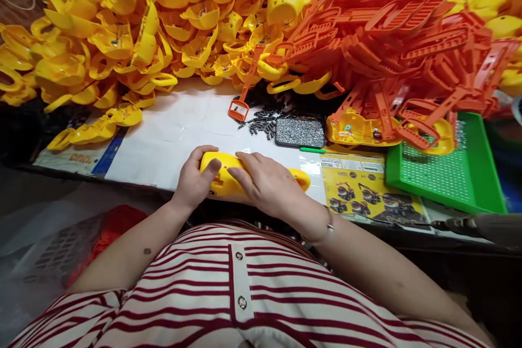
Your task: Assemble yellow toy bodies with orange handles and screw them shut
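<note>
Head view, going left to right: see the left hand [191, 179] gripping the left end of the yellow shell [229, 190], thumb on top, fingers round the far side. Find that shell lying along the front edge of the bench [153, 138], so watch for tipping over the lip. Next, look at the right hand [271, 182], holding the shell's right part, thumb and fingers on top, just short of the loop handle [302, 178]. Would press evenly with both palms, imo, and square up to the edge before adding force (easy to pinch a thumb near that slot). Further right, mind the black tray [299, 145] of metal bits behind; avoid any wide swing.
</note>
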`<action>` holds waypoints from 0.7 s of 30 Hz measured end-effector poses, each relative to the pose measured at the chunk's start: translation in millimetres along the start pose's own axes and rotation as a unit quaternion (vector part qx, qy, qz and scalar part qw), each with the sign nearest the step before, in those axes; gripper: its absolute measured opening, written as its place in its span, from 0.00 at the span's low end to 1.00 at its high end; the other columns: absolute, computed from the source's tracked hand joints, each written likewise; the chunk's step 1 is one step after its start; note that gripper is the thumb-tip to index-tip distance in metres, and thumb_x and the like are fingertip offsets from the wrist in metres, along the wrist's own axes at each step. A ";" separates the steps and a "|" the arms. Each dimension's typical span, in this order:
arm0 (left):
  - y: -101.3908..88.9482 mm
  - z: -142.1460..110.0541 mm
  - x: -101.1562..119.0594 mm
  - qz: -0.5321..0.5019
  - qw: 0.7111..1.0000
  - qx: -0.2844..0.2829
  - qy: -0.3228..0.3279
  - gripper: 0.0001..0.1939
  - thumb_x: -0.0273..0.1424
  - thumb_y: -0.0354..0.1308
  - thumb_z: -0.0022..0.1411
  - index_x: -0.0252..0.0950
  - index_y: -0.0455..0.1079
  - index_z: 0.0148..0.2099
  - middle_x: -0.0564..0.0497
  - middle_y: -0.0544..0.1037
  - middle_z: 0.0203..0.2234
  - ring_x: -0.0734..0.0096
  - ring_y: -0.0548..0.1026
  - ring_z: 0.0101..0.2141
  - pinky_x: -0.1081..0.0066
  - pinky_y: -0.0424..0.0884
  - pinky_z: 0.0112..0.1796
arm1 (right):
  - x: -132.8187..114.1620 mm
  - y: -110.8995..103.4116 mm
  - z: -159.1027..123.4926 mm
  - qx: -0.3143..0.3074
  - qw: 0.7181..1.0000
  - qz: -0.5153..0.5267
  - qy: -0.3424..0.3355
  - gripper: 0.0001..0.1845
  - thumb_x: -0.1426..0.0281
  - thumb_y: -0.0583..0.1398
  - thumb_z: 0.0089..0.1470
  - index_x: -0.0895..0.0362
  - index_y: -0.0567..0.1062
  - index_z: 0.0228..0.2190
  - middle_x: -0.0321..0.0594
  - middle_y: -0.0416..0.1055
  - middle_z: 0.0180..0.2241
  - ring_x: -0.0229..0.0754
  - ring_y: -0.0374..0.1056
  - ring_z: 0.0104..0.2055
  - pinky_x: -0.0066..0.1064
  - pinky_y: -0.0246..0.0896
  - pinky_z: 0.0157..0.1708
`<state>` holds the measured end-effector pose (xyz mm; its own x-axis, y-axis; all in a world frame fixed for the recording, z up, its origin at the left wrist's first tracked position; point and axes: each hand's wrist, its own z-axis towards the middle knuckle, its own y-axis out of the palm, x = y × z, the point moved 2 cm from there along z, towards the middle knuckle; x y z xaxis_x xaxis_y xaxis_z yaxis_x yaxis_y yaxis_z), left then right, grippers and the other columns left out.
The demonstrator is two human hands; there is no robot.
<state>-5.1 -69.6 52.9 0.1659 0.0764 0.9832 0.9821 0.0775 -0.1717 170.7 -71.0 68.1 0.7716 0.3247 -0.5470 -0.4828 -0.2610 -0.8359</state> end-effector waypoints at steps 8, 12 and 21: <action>15.2 13.3 -26.2 -0.064 0.994 0.032 -0.086 0.36 0.64 0.59 0.46 0.35 0.68 0.39 0.54 0.73 0.23 0.71 0.74 0.25 0.73 0.70 0.26 | -5.5 10.8 44.3 -0.044 0.992 -0.007 0.114 0.49 0.41 0.33 0.59 0.63 0.79 0.39 0.61 0.77 0.39 0.57 0.72 0.47 0.43 0.62 0.45; 18.4 16.2 -24.2 -0.049 0.993 0.034 -0.099 0.37 0.65 0.59 0.45 0.35 0.67 0.38 0.53 0.73 0.25 0.70 0.74 0.26 0.73 0.69 0.26 | -2.6 11.8 45.7 -0.047 0.992 -0.006 0.116 0.49 0.41 0.34 0.59 0.65 0.79 0.39 0.61 0.78 0.39 0.56 0.73 0.45 0.42 0.62 0.45; 7.6 22.3 -16.3 -0.094 0.985 -0.088 -0.118 0.36 0.56 0.67 0.43 0.36 0.65 0.46 0.49 0.74 0.36 0.65 0.77 0.35 0.69 0.74 0.33 | 6.5 4.0 57.2 -0.063 0.974 0.136 0.171 0.43 0.38 0.45 0.56 0.65 0.78 0.32 0.56 0.76 0.31 0.51 0.73 0.36 0.40 0.65 0.39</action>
<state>-2.4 -48.1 34.2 -0.0254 0.3072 0.9513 0.9972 -0.0598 0.0459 150.2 -17.9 58.7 0.7258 -0.0869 -0.6824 -0.6499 -0.4116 -0.6389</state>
